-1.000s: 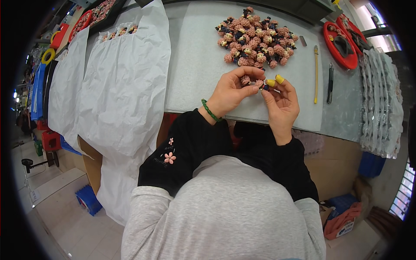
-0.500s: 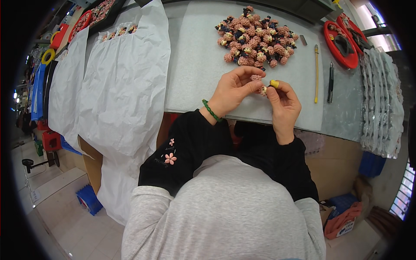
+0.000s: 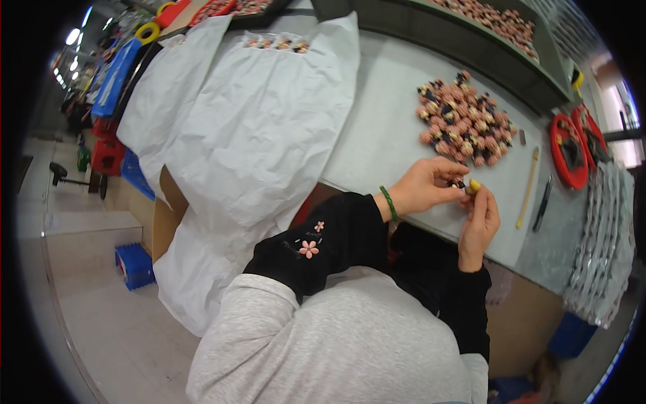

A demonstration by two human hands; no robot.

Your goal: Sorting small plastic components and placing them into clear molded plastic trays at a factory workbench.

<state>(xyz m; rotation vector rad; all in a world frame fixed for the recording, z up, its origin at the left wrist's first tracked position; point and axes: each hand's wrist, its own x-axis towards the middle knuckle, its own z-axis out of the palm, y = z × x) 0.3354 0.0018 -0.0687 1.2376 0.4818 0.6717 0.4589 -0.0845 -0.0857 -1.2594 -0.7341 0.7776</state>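
Observation:
My left hand (image 3: 424,187), with a green beaded bracelet on its wrist, pinches a small pink and dark figurine (image 3: 457,182) between thumb and fingers. The fingers cover most of it. Close against its right side is my right hand (image 3: 480,219), thumb and index finger drawn together. A yellow covering (image 3: 474,184) shows on the index fingertip. Whatever lies in that pinch is too small to make out. Just beyond both hands, a heap of similar figurines (image 3: 464,121) with knobbly pink parts, pale faces and dark parts lies on the white-covered table (image 3: 383,87).
Right of the heap lie a yellow stick (image 3: 528,188), a black pen (image 3: 542,204) and a small grey block (image 3: 522,137). Red dishes (image 3: 568,151) and stacked plastic trays (image 3: 599,249) stand farther right. A grey bin (image 3: 431,25) borders the back; white sheeting (image 3: 262,108) hangs at left.
The view has swung left, so the table and hands appear farther right and lower. The left hand still holds a figurine, turned differently; both hands remain close together.

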